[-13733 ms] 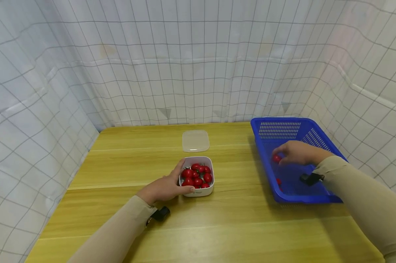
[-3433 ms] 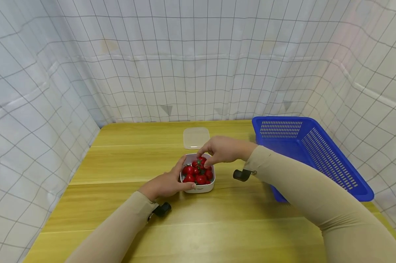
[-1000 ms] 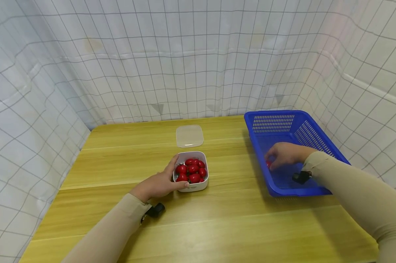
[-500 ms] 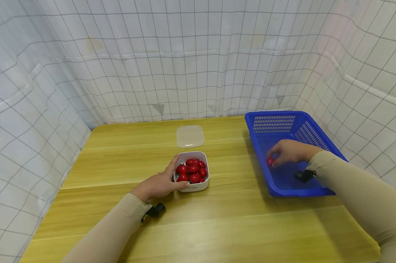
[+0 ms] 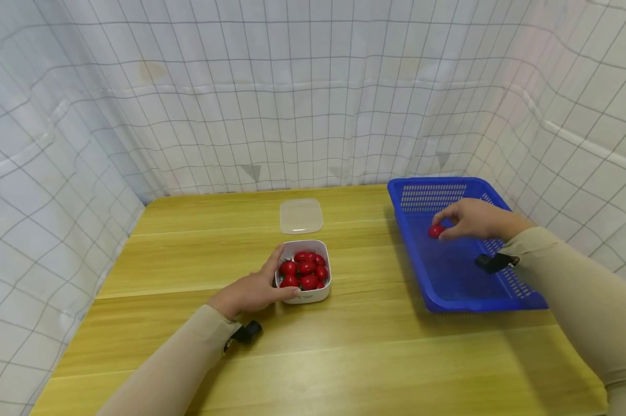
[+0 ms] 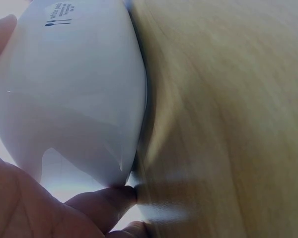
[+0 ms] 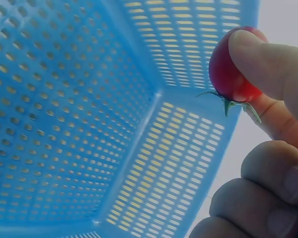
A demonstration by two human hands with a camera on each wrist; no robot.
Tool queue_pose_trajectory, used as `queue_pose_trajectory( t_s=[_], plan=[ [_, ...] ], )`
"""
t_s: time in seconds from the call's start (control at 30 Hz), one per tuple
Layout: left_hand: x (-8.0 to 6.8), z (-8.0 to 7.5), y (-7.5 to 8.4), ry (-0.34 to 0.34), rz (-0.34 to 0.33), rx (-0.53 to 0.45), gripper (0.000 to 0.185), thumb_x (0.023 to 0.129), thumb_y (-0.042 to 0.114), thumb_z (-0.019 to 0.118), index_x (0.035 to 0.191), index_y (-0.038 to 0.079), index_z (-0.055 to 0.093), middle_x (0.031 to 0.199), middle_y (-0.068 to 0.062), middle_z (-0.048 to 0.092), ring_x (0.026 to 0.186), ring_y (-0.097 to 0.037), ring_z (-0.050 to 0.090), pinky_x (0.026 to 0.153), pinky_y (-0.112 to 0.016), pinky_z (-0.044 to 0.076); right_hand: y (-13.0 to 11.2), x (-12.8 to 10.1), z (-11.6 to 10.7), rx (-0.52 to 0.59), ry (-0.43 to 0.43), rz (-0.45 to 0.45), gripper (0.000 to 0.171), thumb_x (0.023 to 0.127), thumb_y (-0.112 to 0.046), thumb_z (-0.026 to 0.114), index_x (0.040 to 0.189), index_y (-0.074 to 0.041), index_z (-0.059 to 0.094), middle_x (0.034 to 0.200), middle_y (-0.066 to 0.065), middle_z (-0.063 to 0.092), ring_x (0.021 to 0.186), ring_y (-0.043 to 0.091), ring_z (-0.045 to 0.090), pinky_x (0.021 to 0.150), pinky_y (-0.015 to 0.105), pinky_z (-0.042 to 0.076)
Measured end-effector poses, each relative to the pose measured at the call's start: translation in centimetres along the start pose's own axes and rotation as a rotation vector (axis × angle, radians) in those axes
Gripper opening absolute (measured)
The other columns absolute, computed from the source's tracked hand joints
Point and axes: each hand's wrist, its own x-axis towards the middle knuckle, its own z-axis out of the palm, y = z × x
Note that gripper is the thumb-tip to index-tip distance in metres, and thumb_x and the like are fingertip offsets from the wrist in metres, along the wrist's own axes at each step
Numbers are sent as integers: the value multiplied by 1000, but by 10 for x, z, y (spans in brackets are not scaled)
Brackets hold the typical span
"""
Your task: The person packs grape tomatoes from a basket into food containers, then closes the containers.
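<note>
A small white bowl [image 5: 313, 296] with several red cherry tomatoes [image 5: 305, 270] stands mid-table. My left hand [image 5: 273, 280] grips its left side, thumb on the far rim and fingers round the near wall. The left wrist view shows the bowl's wall [image 6: 69, 99] and my fingers [image 6: 107, 201] under it. My right hand [image 5: 444, 226] pinches one cherry tomato [image 5: 435, 231] between thumb and forefinger, held over the far part of the blue basket [image 5: 414, 254]. In the right wrist view the tomato [image 7: 228, 72], with its green stem, hangs above the basket's perforated floor [image 7: 79, 129].
A clear plastic lid [image 5: 300, 215] lies flat behind the bowl. The wooden table [image 5: 344, 358] is enclosed by white gridded curtains on three sides. The basket sits at the table's right edge.
My right hand has risen from low in the basket and moved toward its far end, still pinching the tomato. The left hand and bowl have stayed put.
</note>
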Motion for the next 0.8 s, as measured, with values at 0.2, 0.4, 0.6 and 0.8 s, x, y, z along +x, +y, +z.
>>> queue_pose_trajectory(
  t_s=[0.2, 0.4, 0.6, 0.8],
  plan=[
    [1, 1, -2, 0, 1, -4, 120, 90, 63, 72, 170, 23, -8, 172, -20, 27, 150, -46, 39, 119, -63, 38, -3, -2, -9, 5, 16, 1, 29, 89, -31, 84, 115, -20, 78, 67, -7, 46, 59, 10, 43, 55, 26, 34],
    [0, 1, -2, 3, -16, 20, 120, 90, 66, 70, 170, 26, -10, 172, -19, 27, 149, -46, 42, 118, -62, 39, -11, -2, -16, 40, 27, 11, 30, 91, -28, 83, 119, -18, 78, 63, -7, 39, 53, 9, 37, 52, 25, 31],
    [-1, 1, -1, 2, -14, 6, 119, 91, 65, 70, 170, 25, -10, 173, -18, 24, 150, -45, 40, 118, -62, 38, -26, 3, -24, 12, 69, -21, 28, 91, -30, 82, 117, -20, 78, 64, -8, 40, 56, 9, 39, 53, 25, 32],
    [-1, 1, -1, 5, -17, -5, 120, 90, 65, 71, 170, 26, -10, 173, -19, 26, 148, -45, 43, 118, -62, 38, -41, 10, -28, 46, 81, -30, 26, 92, -28, 82, 116, -23, 77, 64, -7, 40, 57, 10, 40, 53, 26, 31]
  ],
)
